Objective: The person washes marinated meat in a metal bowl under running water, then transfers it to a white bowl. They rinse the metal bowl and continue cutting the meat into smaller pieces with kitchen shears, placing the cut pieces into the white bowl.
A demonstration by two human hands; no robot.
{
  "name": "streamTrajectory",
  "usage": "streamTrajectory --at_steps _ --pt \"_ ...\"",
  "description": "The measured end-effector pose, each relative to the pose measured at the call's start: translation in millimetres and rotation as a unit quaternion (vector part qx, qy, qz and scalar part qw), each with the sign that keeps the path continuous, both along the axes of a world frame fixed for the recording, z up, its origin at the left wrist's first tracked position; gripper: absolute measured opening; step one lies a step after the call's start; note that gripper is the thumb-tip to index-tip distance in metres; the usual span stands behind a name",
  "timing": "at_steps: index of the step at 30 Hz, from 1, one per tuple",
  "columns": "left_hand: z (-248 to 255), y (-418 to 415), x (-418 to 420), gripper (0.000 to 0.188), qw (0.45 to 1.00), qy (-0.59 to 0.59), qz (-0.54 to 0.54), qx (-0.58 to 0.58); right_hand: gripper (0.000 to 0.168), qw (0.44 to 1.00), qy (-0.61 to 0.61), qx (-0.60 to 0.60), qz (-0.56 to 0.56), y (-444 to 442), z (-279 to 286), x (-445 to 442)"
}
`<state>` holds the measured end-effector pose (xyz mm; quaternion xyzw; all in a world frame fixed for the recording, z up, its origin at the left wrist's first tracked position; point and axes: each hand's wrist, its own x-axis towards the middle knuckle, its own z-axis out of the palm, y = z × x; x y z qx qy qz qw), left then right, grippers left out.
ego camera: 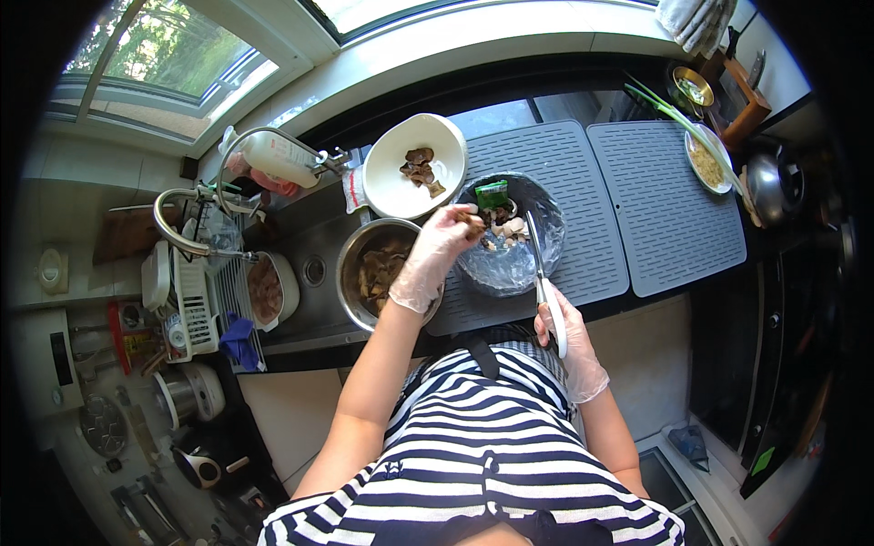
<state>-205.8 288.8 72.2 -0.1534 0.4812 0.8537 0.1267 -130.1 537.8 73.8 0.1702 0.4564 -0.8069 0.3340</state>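
Note:
Between the gloved fingers of my left hand (444,239) is a brown piece of mushroom (470,224), held over the left rim of a bowl lined with clear plastic (505,273). Scraps, eggshell bits and a green packet (492,195) lie inside that bowl. My right hand (567,324), also in a clear glove, grips white-handled kitchen scissors (552,307) whose blades point away over the bowl's right side. Left of it, a steel bowl (347,290) holds brown soaked mushrooms (382,269), partly hidden by my left arm. Several cut brown pieces (418,167) rest in a white bowl (386,188) behind.
Grey drying mats (672,225) cover the counter to the right, with a dish of minced food (707,164) and green onions (666,106) at the far end. On the left are the sink (300,321), a curved faucet (164,215) and a white container of raw meat (290,293).

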Motion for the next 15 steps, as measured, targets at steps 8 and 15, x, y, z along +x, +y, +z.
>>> streamTrajectory --at_steps 8,15 --pt "-6.5 -101.0 -29.9 0.059 0.900 0.075 0.105 -0.416 0.063 0.999 -0.001 -0.002 0.043 -17.0 -1.9 2.3" --pt "-1.5 -119.0 54.0 0.033 0.775 0.030 -0.082 -0.626 0.063 0.995 0.002 0.022 0.101 -37.8 5.0 7.5"
